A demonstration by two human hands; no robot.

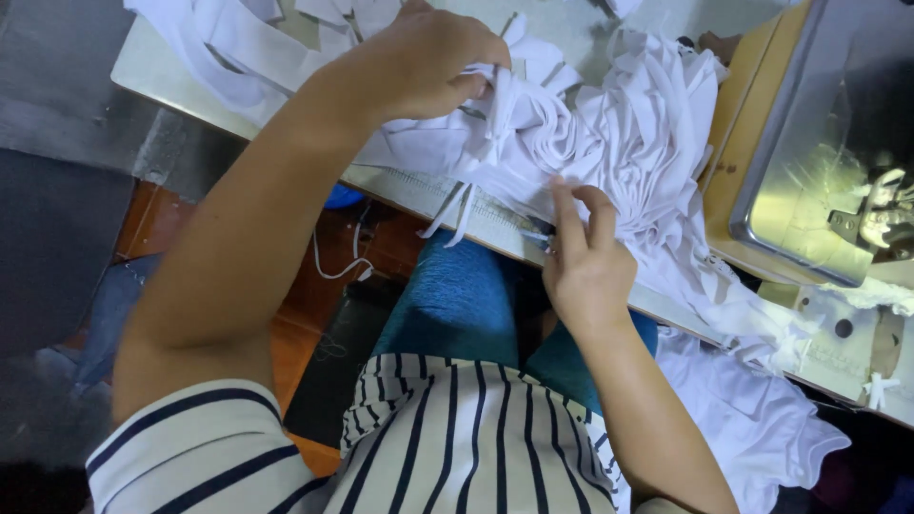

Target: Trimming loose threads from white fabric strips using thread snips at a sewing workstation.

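A heap of white fabric strips point(619, 133) lies bunched on a pale worktable point(152, 67). My left hand point(419, 62) is closed on a bundle of the strips at the left side of the heap, thumb pressed over them. My right hand point(586, 257) sits at the table's near edge, its fingers pinching the lower edge of the same heap. More white strips point(238, 43) spread across the table's far left.
A sewing machine with a shiny metal bed point(809, 171) stands at the right on a wooden base. White cloth point(752, 419) hangs off the table's near edge at the right. Below are blue trousers point(457, 300), a white cable point(333, 271) and an orange-brown floor.
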